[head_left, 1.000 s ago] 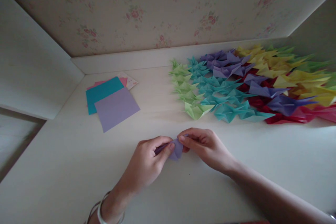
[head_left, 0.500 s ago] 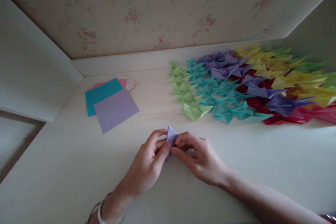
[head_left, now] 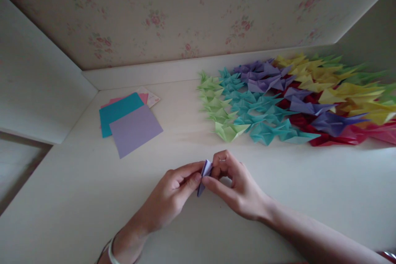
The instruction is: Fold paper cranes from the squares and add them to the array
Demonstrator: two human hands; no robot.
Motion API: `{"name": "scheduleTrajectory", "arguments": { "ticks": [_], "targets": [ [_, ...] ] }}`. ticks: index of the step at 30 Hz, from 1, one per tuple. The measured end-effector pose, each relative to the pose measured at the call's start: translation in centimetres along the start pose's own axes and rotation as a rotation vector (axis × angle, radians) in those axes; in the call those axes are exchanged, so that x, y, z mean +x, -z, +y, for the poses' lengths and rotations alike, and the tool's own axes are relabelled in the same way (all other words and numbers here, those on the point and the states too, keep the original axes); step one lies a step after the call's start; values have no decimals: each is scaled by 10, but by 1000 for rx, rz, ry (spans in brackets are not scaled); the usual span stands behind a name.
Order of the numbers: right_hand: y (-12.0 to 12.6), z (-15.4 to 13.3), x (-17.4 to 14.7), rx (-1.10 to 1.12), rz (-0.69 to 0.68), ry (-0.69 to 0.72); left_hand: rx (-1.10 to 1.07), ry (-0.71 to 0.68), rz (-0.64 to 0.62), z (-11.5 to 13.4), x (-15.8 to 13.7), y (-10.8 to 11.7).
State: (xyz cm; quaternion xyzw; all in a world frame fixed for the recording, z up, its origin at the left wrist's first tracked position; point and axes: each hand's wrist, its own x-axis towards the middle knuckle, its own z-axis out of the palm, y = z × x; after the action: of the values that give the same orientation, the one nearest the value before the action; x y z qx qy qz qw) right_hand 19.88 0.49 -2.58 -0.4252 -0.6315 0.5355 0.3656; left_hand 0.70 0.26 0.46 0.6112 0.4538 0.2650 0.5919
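A small folded piece of purple origami paper (head_left: 207,168) is held above the white table, seen nearly edge-on. My left hand (head_left: 173,194) pinches its left side between thumb and fingers. From the right, my right hand (head_left: 233,185) grips it too, with the thumb on the near face and the fingers curled behind. Parts of the folded paper are hidden by my fingertips. Beyond my hands, the nearest finished piece is a light green folded paper crane (head_left: 230,131).
Rows of paper cranes in green, teal (head_left: 266,132), purple (head_left: 334,123), red and yellow (head_left: 352,95) fill the right back. At left lie flat sheets: purple (head_left: 136,132) over teal (head_left: 119,111) over pink. A floral wall (head_left: 173,12) borders the table's back.
The folded purple paper has turned from showing a pointed flat face to a narrower, more edge-on view, and sits slightly lower and right. My left fingers have straightened along it.
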Motion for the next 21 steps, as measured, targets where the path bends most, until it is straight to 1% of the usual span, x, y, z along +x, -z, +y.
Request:
{"name": "scheduleTrajectory", "arguments": {
  "ticks": [3,6,8,11,14,18,21],
  "targets": [
    [0,-2,0,55,-10,-45,40,-21,-3,-2,0,-1],
    [-2,0,0,29,22,-77,127,-70,25,-5,0,-5],
    [-2,2,1,-6,31,-69,198,-103,68,-9,-1,-8],
    [-3,2,2,-81,25,11,322,-198,132,-17,-1,-12],
    [-3,0,1,-181,5,90,389,-277,140,-24,-1,-16],
    [-4,-1,-1,-244,4,210,359,-261,233,-27,2,-14],
    [-5,1,-2,-318,40,309,319,-246,298,-27,3,-10]
  ]
}}
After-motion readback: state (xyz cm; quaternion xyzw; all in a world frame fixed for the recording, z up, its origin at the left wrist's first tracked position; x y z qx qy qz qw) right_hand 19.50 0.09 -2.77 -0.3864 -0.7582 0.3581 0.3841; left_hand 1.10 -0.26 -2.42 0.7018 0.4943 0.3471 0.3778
